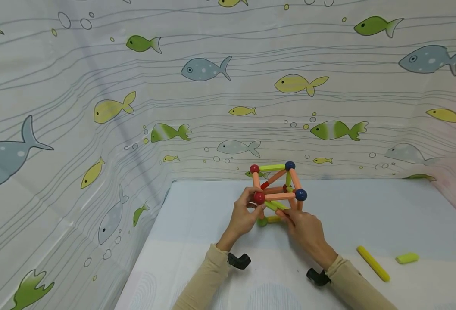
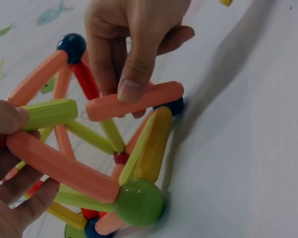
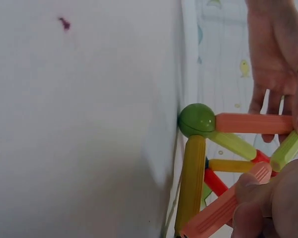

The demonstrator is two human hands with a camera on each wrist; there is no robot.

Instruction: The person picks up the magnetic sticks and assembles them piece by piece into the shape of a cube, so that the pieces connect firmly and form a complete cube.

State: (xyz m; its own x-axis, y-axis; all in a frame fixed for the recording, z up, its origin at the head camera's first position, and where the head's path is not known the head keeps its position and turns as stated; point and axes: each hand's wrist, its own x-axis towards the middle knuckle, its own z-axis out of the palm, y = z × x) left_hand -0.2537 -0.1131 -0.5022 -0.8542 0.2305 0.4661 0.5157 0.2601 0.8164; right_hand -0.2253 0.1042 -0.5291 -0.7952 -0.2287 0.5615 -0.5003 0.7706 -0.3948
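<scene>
A cube-like frame of coloured sticks and balls stands on the table, with a red ball at its upper front left corner, a blue ball opposite and a green ball low down. My left hand grips the red ball's corner, thumb on a short yellow-green stick that juts from it across the front face. Between thumb and fingers, my right hand pinches a salmon stick. One end of this stick lies near the yellow-green stick's free end; the other overlaps the lower right corner in the left wrist view.
On the table to the right lie a long yellow stick and a short yellow-green stick. A fish-patterned sheet hangs behind the frame and along the left side.
</scene>
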